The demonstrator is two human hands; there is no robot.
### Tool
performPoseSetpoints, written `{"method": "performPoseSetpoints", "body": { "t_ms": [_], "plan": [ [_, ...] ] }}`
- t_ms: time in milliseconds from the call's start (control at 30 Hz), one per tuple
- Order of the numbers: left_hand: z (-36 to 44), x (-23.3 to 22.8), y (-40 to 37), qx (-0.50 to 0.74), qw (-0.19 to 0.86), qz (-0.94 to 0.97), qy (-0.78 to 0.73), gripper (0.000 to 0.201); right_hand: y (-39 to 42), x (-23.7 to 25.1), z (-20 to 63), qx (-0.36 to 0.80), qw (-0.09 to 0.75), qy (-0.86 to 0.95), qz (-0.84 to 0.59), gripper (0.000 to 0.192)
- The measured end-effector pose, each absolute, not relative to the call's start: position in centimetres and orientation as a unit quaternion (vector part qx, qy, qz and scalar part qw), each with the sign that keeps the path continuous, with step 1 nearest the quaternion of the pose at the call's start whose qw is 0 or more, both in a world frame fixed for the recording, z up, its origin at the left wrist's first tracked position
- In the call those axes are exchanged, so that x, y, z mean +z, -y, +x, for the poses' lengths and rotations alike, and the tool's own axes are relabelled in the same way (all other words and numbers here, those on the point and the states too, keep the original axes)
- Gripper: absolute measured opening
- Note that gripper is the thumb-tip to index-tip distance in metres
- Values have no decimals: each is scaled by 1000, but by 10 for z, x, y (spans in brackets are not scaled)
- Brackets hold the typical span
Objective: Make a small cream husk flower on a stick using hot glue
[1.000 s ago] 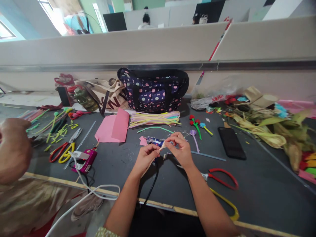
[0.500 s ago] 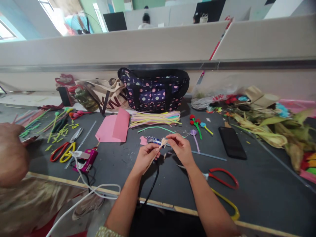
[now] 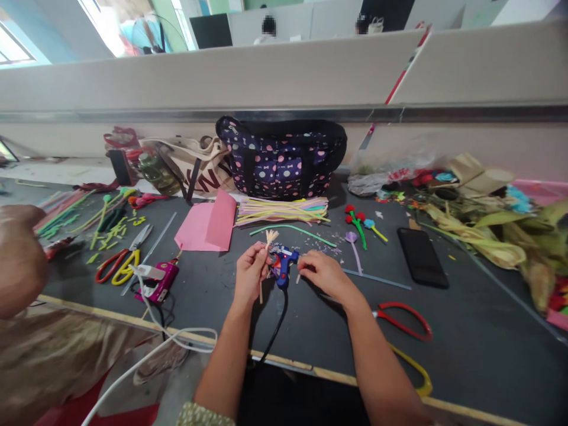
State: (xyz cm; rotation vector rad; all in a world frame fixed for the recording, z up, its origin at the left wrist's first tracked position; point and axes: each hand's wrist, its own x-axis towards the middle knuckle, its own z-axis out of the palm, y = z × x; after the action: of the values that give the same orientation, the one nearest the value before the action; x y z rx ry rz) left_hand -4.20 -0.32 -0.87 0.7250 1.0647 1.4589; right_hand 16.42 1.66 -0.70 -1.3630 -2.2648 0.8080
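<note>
My left hand [image 3: 252, 272] pinches a cream pipe-cleaner piece [image 3: 271, 237], its top fanned out into several short tips and its stem hanging below the fingers. My right hand [image 3: 323, 273] is closed, with thumb and fingertips on a short pale strip [image 3: 299, 277] just above the table. Between the two hands a blue glue gun [image 3: 284, 267] lies on the table, its black cord running toward the front edge. Red-and-yellow-handled scissors [image 3: 404, 319] lie beside my right forearm, which partly hides them.
A bundle of pastel pipe cleaners [image 3: 284, 212] lies before a dark patterned bag [image 3: 284, 160]. Pink paper [image 3: 206, 225] is at left, finished pipe-cleaner flowers [image 3: 356, 222] and a black phone [image 3: 422, 257] at right. Another person's arm [image 3: 22, 260] rests at far left, near a second pair of scissors [image 3: 122, 260].
My hands have moved apart. The left has shifted left with the cream piece, now upright. The right has let go of it and lowered to the short strip. The glue gun is more exposed.
</note>
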Motion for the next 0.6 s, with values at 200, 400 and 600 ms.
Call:
{"method": "performPoseSetpoints", "body": {
  "t_ms": [200,400,600],
  "plan": [
    [-40,-11,5,613,548,330,-464,37,-16,-11,160,234,150,827,-489,15],
    [-40,-14,5,629,529,330,-464,31,-15,-15,153,211,140,845,-472,15],
    [-40,-19,4,643,489,331,-488,28,-17,-18,160,155,113,823,-535,16]
  ]
}}
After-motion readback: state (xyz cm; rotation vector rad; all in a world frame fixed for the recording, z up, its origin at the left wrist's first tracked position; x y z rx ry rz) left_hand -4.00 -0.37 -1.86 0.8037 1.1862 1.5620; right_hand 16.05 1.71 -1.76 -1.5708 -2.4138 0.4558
